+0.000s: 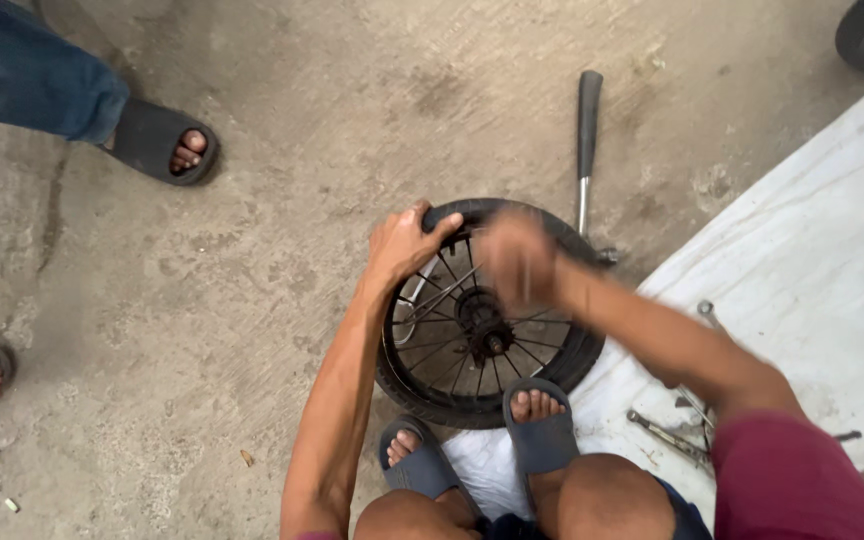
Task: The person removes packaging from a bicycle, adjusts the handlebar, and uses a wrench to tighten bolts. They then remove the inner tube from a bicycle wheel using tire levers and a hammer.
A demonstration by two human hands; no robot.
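Knees and two sandalled feet (537, 420) brace a small spoked wheel (487, 315) on concrete. Left hand (407, 245) grips its tyre rim; right hand (517, 255) is blurred, grip unclear. Bare floor (202, 300) lies leftward.

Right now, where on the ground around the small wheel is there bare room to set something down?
Bare concrete lies left of the wheel, bordered by the sandalled foot. More lies above it, left of the pump. The white sheet is free higher up, crowded with tools lower down.
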